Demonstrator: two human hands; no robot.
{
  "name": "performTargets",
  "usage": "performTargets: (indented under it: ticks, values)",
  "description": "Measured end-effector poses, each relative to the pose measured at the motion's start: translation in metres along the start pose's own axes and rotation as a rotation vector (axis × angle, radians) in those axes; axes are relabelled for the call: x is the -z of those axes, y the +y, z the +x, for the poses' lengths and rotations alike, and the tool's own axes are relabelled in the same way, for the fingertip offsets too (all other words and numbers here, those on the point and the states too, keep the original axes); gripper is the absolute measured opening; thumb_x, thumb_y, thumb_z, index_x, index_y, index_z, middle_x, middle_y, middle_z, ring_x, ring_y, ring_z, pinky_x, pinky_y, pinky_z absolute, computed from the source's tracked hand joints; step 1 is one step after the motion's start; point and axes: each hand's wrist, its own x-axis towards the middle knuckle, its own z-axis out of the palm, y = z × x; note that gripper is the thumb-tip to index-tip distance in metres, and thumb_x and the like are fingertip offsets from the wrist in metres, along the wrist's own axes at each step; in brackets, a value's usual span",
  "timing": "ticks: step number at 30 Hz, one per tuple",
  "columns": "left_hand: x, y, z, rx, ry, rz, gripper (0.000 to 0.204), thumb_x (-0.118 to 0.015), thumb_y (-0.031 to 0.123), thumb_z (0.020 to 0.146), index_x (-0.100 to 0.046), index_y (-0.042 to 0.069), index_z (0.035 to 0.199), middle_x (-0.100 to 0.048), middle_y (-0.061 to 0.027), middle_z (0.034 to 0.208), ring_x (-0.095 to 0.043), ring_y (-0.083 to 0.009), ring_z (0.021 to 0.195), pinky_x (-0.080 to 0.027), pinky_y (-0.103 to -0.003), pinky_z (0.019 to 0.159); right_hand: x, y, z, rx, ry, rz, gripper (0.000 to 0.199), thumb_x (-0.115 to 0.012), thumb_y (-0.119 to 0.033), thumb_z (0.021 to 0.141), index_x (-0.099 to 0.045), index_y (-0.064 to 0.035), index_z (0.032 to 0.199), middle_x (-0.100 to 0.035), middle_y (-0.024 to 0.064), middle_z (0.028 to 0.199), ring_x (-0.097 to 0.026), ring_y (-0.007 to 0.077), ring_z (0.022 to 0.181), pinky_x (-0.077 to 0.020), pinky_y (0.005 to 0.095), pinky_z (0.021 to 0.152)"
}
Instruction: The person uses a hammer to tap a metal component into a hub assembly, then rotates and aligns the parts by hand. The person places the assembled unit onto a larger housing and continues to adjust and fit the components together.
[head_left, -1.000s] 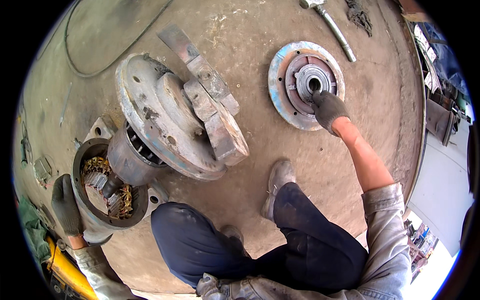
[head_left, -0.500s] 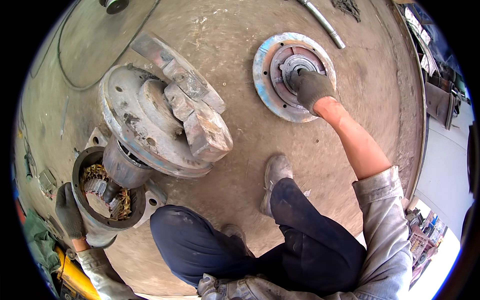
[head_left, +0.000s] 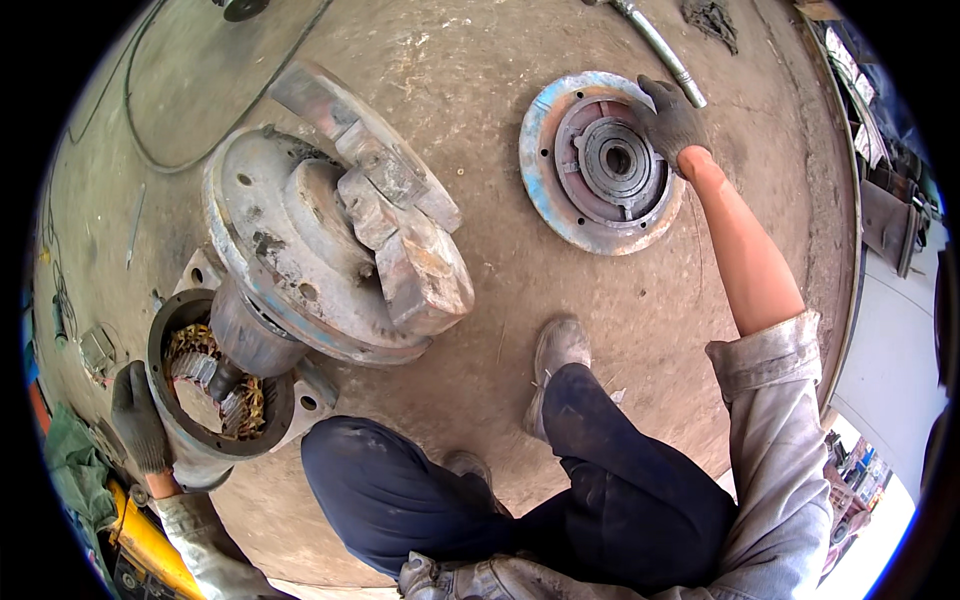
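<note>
My right hand (head_left: 674, 122), in a dark glove, lies over the right rim of a round end cover (head_left: 540, 185) on the floor, its fingers stretched out along the edge. The cover has blue paint traces and a ringed hole in its middle. My left hand (head_left: 140, 420), also gloved, rests with straight fingers against the outer wall of a motor housing (head_left: 160, 385). Copper windings (head_left: 190, 345) show inside that housing. A large flanged disc (head_left: 245, 220) with heavy metal blocks (head_left: 425, 275) leans tilted over it, with its cylindrical part (head_left: 250, 335) at the housing's mouth.
Beyond the cover lie a metal rod (head_left: 660, 48) and a dark rag (head_left: 712, 22). A black cable (head_left: 150, 160) curves over the floor at the far left. Green cloth (head_left: 75, 460) and a yellow object (head_left: 150, 545) are at the lower left. My shoe (head_left: 560, 350) stands between the parts.
My right hand has moved from the cover's middle hole out to its right rim, and the hole now shows. My left hand stays against the housing. The whole view has shifted slightly.
</note>
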Motion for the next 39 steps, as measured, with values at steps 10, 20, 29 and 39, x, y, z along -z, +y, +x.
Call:
performTargets:
  ticks: [10, 20, 29, 39]
  values:
    - [0.001, -0.001, -0.001, 0.023, 0.003, 0.015, 0.035, -0.059, 0.026, 0.110, -0.071, -0.005, 0.121, -0.076, -0.0146, 0.106, -0.065, -0.0207, 0.093, -0.052, -0.036, 0.088, -0.017, -0.011, 0.044, -0.194, -0.185, 0.295, 0.054, -0.059, -0.045, 0.104, -0.068, -0.0054, 0.139, -0.070, 0.0168, 0.139, -0.066, 0.0335, 0.127, -0.0479, 0.0405, 0.108]
    - [0.002, -0.006, 0.001, 0.034, -0.001, 0.058, 0.037, -0.060, 0.027, 0.109, -0.071, -0.005, 0.123, -0.077, -0.0165, 0.107, -0.068, -0.0209, 0.096, -0.052, -0.036, 0.089, 0.064, -0.024, 0.037, -0.265, -0.361, 0.368, 0.056, -0.068, -0.050, 0.099, -0.074, -0.0004, 0.125, -0.078, 0.0133, 0.110, -0.071, 0.0233, 0.099, -0.0541, 0.0367, 0.095]
    - [0.003, -0.004, 0.004, 0.008, -0.068, 0.060, 0.037, -0.058, 0.027, 0.110, -0.070, -0.003, 0.127, -0.076, -0.0152, 0.113, -0.067, -0.0227, 0.099, -0.051, -0.036, 0.093, 0.141, -0.060, -0.085, -0.157, -0.140, 0.427, 0.038, -0.079, -0.037, 0.093, -0.075, -0.0014, 0.105, -0.073, 0.0064, 0.085, -0.065, 0.0114, 0.078, -0.0559, 0.0302, 0.071]
    - [0.001, -0.004, 0.004, -0.017, -0.039, 0.001, 0.038, -0.057, 0.030, 0.110, -0.071, -0.002, 0.126, -0.076, -0.0147, 0.111, -0.068, -0.0217, 0.098, -0.052, -0.036, 0.091, 0.163, -0.084, -0.191, -0.150, -0.008, 0.477, 0.032, -0.091, -0.024, 0.085, -0.068, -0.0020, 0.090, -0.065, 0.0041, 0.078, -0.062, 0.0101, 0.072, -0.0525, 0.0300, 0.062]
